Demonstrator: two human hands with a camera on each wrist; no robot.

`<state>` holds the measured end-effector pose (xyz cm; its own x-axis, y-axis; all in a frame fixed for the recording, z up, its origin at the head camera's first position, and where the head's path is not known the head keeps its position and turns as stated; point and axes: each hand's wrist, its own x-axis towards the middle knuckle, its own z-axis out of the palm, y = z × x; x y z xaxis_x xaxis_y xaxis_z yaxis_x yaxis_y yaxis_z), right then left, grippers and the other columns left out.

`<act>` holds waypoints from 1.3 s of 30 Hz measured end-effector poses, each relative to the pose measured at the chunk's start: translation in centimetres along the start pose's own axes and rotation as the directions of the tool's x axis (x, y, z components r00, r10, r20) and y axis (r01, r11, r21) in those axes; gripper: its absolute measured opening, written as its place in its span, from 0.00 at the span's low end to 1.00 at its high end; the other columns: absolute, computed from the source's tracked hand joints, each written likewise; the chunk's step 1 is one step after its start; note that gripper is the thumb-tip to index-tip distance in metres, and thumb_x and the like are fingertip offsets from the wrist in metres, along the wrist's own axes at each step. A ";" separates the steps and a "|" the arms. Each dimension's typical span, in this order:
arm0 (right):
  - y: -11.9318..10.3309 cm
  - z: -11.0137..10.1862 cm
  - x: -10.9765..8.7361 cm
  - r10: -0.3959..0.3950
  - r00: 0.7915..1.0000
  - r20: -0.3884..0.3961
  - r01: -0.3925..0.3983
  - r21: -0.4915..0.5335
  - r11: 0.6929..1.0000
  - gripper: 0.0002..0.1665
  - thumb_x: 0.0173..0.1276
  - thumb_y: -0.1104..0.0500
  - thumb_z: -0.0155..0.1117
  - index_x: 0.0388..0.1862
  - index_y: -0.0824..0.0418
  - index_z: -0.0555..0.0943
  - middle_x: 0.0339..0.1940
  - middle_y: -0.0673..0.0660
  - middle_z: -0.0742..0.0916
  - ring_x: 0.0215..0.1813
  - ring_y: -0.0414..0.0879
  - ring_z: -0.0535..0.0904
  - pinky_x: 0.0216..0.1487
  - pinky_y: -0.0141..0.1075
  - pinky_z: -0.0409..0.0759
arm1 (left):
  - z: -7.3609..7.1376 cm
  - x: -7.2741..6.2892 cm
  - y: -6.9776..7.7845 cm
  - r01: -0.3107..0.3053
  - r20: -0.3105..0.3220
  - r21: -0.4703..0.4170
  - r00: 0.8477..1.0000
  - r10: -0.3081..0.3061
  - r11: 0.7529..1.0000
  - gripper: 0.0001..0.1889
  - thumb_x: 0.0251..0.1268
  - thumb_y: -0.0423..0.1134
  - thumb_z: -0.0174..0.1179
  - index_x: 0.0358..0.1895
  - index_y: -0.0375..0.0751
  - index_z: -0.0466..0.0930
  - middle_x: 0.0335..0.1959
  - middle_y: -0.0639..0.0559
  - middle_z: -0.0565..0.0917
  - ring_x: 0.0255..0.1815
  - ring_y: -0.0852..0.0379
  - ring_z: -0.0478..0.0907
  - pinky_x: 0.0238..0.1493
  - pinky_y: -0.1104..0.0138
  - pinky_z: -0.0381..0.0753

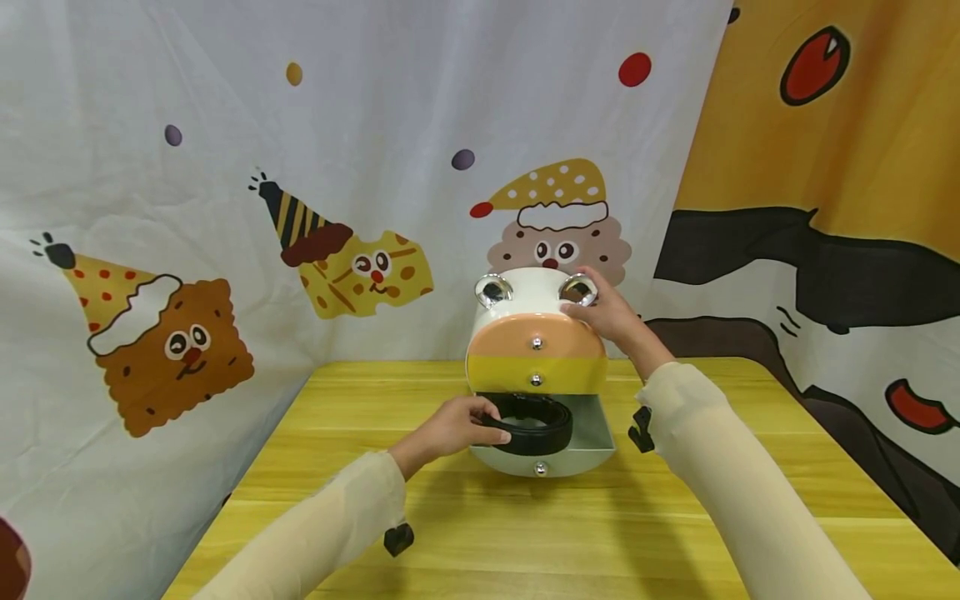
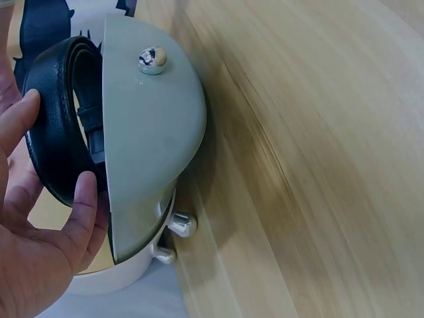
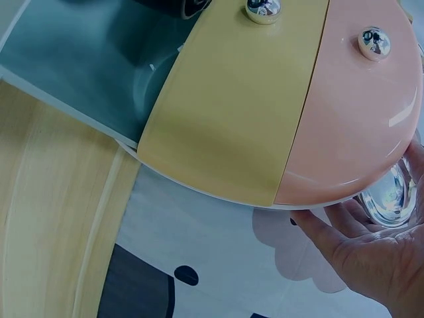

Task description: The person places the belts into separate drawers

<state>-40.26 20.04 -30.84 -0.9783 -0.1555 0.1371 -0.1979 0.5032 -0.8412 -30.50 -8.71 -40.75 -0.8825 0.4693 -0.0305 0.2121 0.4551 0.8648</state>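
Note:
A small cabinet (image 1: 487, 321) with a white shell stands on the table, its orange and yellow drawers closed. Its pale green bottom drawer (image 1: 592, 461) is pulled out toward me. My left hand (image 1: 457, 425) pinches a coiled black belt (image 1: 551, 440) at its left side, the coil partly in that drawer. In the left wrist view the belt (image 2: 53, 126) stands above the drawer front (image 2: 152, 126), thumb and fingers on its edges. My right hand (image 1: 611, 312) holds the cabinet's top right corner, around the shiny round eye (image 3: 391, 195).
The wooden table (image 1: 525, 542) reaches forward to a printed cloth backdrop (image 1: 420, 100) with cartoon figures. Round metal knobs (image 1: 541, 469) stick out from the drawer fronts. A black clip-like piece (image 1: 399, 539) hangs by the left sleeve and another (image 1: 641, 429) by the right.

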 end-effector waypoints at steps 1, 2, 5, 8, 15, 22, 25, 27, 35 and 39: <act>0.0 0.0 0.0 0.000 1.000 -0.001 0.000 0.000 1.000 0.43 0.73 0.57 0.63 0.80 0.47 0.51 0.75 0.65 0.64 0.74 0.64 0.59 0.70 0.62 0.59 | 0.1 0.1 0.0 0.002 -0.002 0.001 1.000 -0.002 1.000 0.12 0.59 0.48 0.72 0.38 0.47 0.82 0.32 0.50 0.79 0.27 0.56 0.69 0.27 0.65 0.70; 0.0 0.0 0.0 -0.001 1.000 -0.003 0.001 0.000 1.000 0.44 0.73 0.57 0.63 0.80 0.47 0.51 0.76 0.65 0.64 0.74 0.64 0.58 0.70 0.62 0.59 | 0.1 0.1 0.1 0.004 -0.003 0.000 1.000 -0.004 1.000 0.12 0.59 0.47 0.72 0.38 0.46 0.82 0.31 0.50 0.79 0.27 0.56 0.69 0.27 0.65 0.69; 0.0 0.0 0.0 0.001 1.000 -0.008 -0.001 -0.004 1.000 0.44 0.73 0.57 0.63 0.80 0.48 0.51 0.76 0.65 0.63 0.75 0.64 0.58 0.70 0.61 0.58 | 0.4 0.2 0.1 0.006 -0.012 0.004 1.000 -0.006 1.000 0.13 0.58 0.47 0.73 0.37 0.45 0.81 0.30 0.49 0.78 0.26 0.56 0.68 0.26 0.65 0.69; -0.1 0.0 0.0 0.003 1.000 -0.010 -0.003 -0.003 1.000 0.44 0.73 0.57 0.63 0.80 0.48 0.50 0.77 0.65 0.62 0.75 0.64 0.57 0.70 0.61 0.58 | 0.5 0.4 0.2 0.009 -0.018 0.014 1.000 -0.009 1.000 0.13 0.58 0.48 0.73 0.37 0.46 0.81 0.30 0.49 0.78 0.26 0.56 0.68 0.26 0.65 0.69; -0.2 0.0 -0.1 0.006 1.000 -0.010 -0.006 -0.004 1.000 0.44 0.73 0.58 0.63 0.80 0.49 0.51 0.76 0.66 0.63 0.75 0.64 0.58 0.70 0.60 0.59 | 0.8 0.9 0.0 0.014 -0.033 0.034 0.999 -0.013 0.999 0.14 0.57 0.49 0.73 0.38 0.46 0.81 0.29 0.52 0.77 0.27 0.57 0.69 0.27 0.66 0.69; -0.2 0.1 0.0 0.008 1.000 -0.011 -0.008 -0.003 1.000 0.42 0.73 0.58 0.63 0.79 0.48 0.53 0.75 0.66 0.64 0.74 0.64 0.59 0.69 0.61 0.61 | 1.5 1.5 0.1 0.019 -0.061 0.061 0.998 -0.015 0.998 0.13 0.56 0.48 0.74 0.37 0.47 0.82 0.29 0.51 0.79 0.27 0.57 0.72 0.28 0.66 0.73; -0.2 0.1 0.0 0.007 1.000 -0.008 -0.007 -0.004 1.000 0.43 0.73 0.57 0.63 0.79 0.48 0.52 0.75 0.66 0.65 0.73 0.65 0.60 0.69 0.61 0.61 | 1.8 1.7 0.2 0.014 -0.072 0.075 0.997 -0.009 0.997 0.13 0.56 0.47 0.74 0.36 0.47 0.82 0.30 0.51 0.80 0.27 0.57 0.73 0.28 0.66 0.74; -0.1 0.1 0.0 0.010 1.000 -0.008 -0.010 -0.005 1.000 0.43 0.73 0.57 0.63 0.79 0.48 0.52 0.75 0.66 0.65 0.73 0.65 0.60 0.69 0.61 0.60 | 2.1 1.8 0.2 0.006 -0.080 0.087 0.997 0.001 0.996 0.13 0.56 0.46 0.74 0.36 0.46 0.82 0.30 0.52 0.80 0.27 0.57 0.73 0.28 0.66 0.74; 0.0 0.0 0.0 0.009 1.000 -0.005 -0.009 -0.003 1.000 0.42 0.74 0.58 0.62 0.79 0.48 0.53 0.75 0.65 0.65 0.75 0.64 0.57 0.71 0.62 0.57 | 2.8 2.4 0.3 0.009 -0.108 0.130 0.994 0.005 0.991 0.13 0.56 0.46 0.74 0.36 0.44 0.81 0.30 0.54 0.79 0.27 0.57 0.73 0.28 0.66 0.75; 0.0 0.0 0.1 0.005 1.000 -0.004 -0.005 0.003 1.000 0.41 0.74 0.59 0.62 0.79 0.48 0.53 0.75 0.65 0.65 0.75 0.64 0.57 0.71 0.62 0.56 | 3.0 2.7 0.2 0.022 -0.122 0.156 0.992 -0.002 0.988 0.14 0.56 0.46 0.74 0.36 0.44 0.80 0.30 0.55 0.79 0.27 0.57 0.73 0.29 0.65 0.74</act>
<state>-40.33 20.02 -30.89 -0.9794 -0.1502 0.1351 -0.1932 0.5011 -0.8436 -31.57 -5.05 -42.15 -0.9277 0.3722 0.0290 0.2560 0.5776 0.7752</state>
